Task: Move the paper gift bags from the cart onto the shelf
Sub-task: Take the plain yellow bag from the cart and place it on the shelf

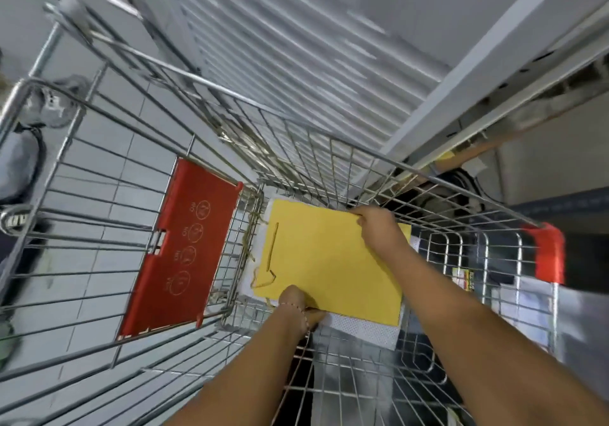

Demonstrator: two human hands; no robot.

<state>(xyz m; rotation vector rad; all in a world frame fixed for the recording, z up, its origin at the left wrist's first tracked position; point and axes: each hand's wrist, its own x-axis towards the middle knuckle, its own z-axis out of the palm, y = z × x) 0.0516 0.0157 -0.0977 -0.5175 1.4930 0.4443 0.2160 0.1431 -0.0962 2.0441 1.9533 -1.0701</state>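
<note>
Two bare forearms reach in from 6 o'clock, nearest the lens, both stretched down into the wire cart [329, 148]. The left hand [298, 305], with a thin bead bracelet at the wrist, is bent at the wrist and pinches the near edge of the yellow gift bag [333, 261] close to its left corner, thumb on top and fingers tucked beneath. The right hand [375, 224] comes in at a steeper slant from 5 o'clock and closes its fingers over the bag's far edge near the 1 o'clock corner. So both hands are clamped on the same bag, which lies flat in the bottom of the cart basket.

At 9 o'clock the red plastic flap [183, 247] of the child seat hangs folded, just beside the bag's left edge, where the bag's cord handle [272, 247] lies along the paper. Under the yellow bag a white dotted bag [362, 328] shows along the near edge toward 5 o'clock, touching it.

Above the bag the basket is open between the wire walls. At 12 to 1 o'clock the slatted white shelf [296, 56] rises just beyond the cart's far rim. At 3 o'clock the red corner guard [548, 254] caps the rim.
</note>
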